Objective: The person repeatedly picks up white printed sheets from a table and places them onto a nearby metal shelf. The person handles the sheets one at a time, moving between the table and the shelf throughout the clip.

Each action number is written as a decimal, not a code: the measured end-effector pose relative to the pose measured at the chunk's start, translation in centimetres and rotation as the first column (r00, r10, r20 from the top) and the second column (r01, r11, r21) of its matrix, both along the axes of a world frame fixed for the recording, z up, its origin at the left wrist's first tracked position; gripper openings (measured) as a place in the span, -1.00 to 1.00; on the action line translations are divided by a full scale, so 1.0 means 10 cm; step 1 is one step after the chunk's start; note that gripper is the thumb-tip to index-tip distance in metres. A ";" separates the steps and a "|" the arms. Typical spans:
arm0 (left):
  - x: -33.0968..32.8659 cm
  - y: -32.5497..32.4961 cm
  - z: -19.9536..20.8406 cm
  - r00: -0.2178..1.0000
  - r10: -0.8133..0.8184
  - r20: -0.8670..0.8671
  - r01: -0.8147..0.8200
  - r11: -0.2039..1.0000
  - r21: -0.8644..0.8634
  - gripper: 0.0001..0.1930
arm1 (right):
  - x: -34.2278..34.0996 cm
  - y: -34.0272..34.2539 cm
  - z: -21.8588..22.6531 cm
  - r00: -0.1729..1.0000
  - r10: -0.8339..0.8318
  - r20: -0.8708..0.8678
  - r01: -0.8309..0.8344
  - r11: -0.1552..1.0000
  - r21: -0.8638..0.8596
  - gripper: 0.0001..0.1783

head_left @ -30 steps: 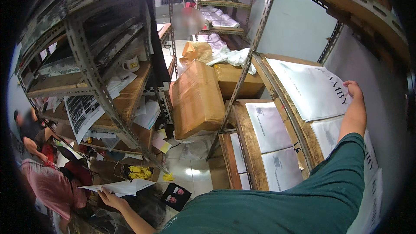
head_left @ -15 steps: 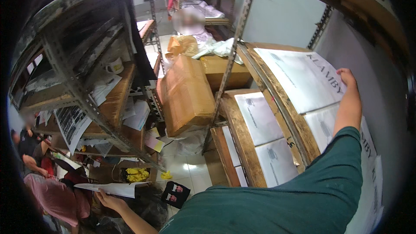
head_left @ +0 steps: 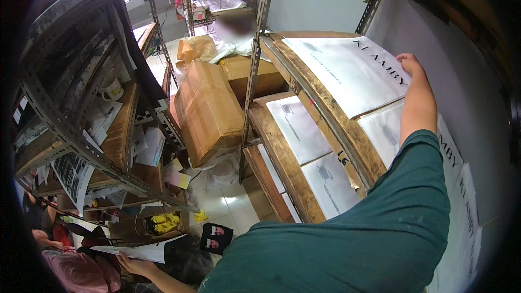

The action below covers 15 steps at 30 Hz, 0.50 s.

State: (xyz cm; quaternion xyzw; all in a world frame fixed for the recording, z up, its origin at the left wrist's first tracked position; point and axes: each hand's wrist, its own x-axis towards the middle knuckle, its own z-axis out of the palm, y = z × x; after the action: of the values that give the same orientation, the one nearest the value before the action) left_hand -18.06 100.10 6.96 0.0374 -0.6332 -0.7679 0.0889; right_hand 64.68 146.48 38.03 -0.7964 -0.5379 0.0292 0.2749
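Note:
At the lower left, my left hand (head_left: 134,265) grips a white printed sheet (head_left: 149,250) by its lower edge, tilted so that I see it nearly side-on. My right arm, in a green sleeve, reaches over the wooden shelf on the right. There my right hand (head_left: 410,63) has its fingers closed at the far right edge of a large white printed sheet (head_left: 347,78), which lies flat on the shelf boards. A second white sheet (head_left: 382,127) lies nearer me, partly under my arm. More printed sheets (head_left: 467,201) continue along the wall side.
Lower shelf tiers hold further white sheets (head_left: 298,130). Cardboard boxes (head_left: 211,114) stand on the floor beyond. A metal rack (head_left: 108,157) with papers and a mug (head_left: 112,90) rises at left. Another person in pink (head_left: 81,271) is at lower left; a blurred person (head_left: 233,27) is farther back.
My view has shifted, so the shelves and boxes appear farther left. My right hand stays at the sheet's far edge. My left hand keeps hold of its sheet, which has tilted slightly.

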 end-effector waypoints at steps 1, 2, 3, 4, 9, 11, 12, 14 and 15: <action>0.01 0.01 0.01 1.000 0.026 -0.005 -0.027 0.999 -0.045 -0.62 | 0.12 0.06 -0.03 0.999 -0.025 0.022 0.023 0.997 0.073 -0.49; -0.02 0.00 -0.03 0.998 0.067 -0.011 -0.067 0.997 -0.042 -0.63 | 0.23 0.13 -0.05 0.998 -0.051 0.042 0.045 0.988 0.145 -0.44; -0.08 -0.02 -0.11 0.995 0.103 -0.018 -0.103 0.994 -0.039 -0.64 | 0.36 0.21 -0.01 0.996 -0.047 0.078 0.035 0.988 0.149 -0.43; -0.14 -0.02 -0.19 0.990 0.139 -0.026 -0.140 0.990 -0.027 -0.64 | 0.44 0.31 0.09 0.993 -0.043 0.111 0.024 0.987 0.159 -0.42; -0.13 -0.07 -0.08 0.994 -0.086 -0.069 0.071 0.979 -0.192 -0.66 | -0.85 1.07 0.63 0.965 0.063 0.255 -0.178 0.869 0.462 -0.64; -0.12 -0.22 -0.03 0.974 -0.206 -0.094 0.186 0.964 -0.191 -0.69 | -2.02 0.90 0.82 0.987 0.087 0.138 -0.158 0.719 0.677 -0.68; -0.08 -0.22 0.03 0.957 -0.267 -0.112 0.236 0.945 -0.227 -0.71 | -2.49 0.75 0.88 0.984 0.177 0.024 -0.129 0.612 0.780 -0.69; -0.21 -0.25 -0.04 0.893 -0.428 -0.138 0.392 0.891 -0.231 -0.76 | -3.32 0.64 0.99 0.944 0.222 -0.246 0.141 0.402 0.905 -0.75; -0.04 -0.16 0.13 0.887 -0.442 -0.132 0.375 0.857 -0.353 -0.79 | -3.63 0.59 1.04 0.901 0.262 -0.346 0.289 0.234 0.928 -0.82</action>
State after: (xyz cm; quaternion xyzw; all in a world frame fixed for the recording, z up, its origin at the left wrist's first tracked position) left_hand -18.43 98.50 8.29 -0.1936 -0.7290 -0.6566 -0.0062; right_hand 28.37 152.39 48.41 -0.4281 -0.3551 -0.1361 0.8198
